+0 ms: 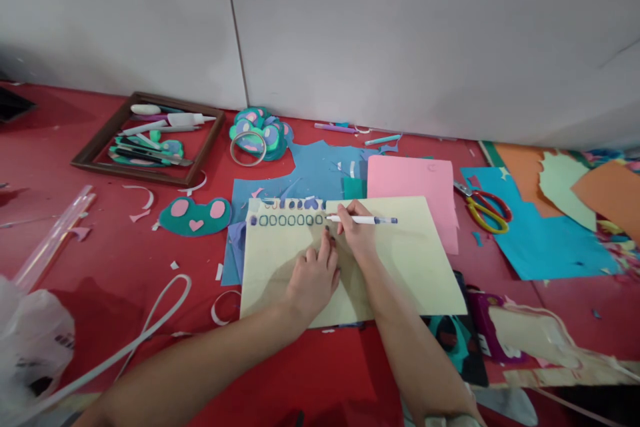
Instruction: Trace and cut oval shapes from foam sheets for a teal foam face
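Note:
A pale yellow sheet [410,260] lies on the red surface in front of me. A row of small drawn ovals [287,220] runs along its top left edge. My right hand [356,230] is closed on a white pen [365,219], whose tip touches the sheet at the right end of the row. My left hand [313,277] rests on the sheet just below, fingers curled and pressing the paper down.
Blue [310,177] and pink [415,187] sheets lie behind the yellow one. Yellow-and-red scissors [485,210] rest on a cyan sheet at right. A wooden frame [100,147] holds tools at back left. A tape ring [248,147], a teal cut-out [195,215] and scraps lie about.

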Demonstrator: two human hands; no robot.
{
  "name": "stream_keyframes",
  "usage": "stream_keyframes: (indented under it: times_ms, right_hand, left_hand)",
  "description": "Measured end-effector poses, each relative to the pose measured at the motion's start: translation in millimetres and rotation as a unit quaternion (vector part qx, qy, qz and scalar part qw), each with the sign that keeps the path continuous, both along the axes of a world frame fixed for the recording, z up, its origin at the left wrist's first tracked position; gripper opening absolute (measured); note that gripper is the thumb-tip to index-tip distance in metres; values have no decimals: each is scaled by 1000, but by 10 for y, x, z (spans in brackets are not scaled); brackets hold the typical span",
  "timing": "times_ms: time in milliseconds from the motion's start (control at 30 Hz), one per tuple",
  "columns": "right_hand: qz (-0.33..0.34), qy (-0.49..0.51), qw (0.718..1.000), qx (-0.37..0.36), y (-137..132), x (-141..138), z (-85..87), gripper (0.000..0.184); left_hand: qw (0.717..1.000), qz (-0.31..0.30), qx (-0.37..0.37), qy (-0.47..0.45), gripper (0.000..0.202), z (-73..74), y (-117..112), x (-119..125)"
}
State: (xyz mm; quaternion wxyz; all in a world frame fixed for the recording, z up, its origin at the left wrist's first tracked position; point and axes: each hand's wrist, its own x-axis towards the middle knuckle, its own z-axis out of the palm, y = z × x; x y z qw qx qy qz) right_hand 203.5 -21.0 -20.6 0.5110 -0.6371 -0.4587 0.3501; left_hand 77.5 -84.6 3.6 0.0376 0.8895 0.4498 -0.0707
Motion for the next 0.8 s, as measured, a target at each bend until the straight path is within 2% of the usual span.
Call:
stream_keyframes:
  times_ms: [367, 633, 800]
  right_hand:
    - [-8, 15, 1000, 13, 19, -11, 4, 38]
    - [-50, 17, 997, 49, 18, -36, -33, 34]
    - [-22, -94, 991, 90, 77, -47, -87, 26]
  left_hand:
    - [1000, 2, 5, 2, 48, -2, 5, 2]
    - [1000, 6, 14, -6, 46, -19, -20, -5]
    - [1000, 6, 29, -8, 48, -20, -31, -5]
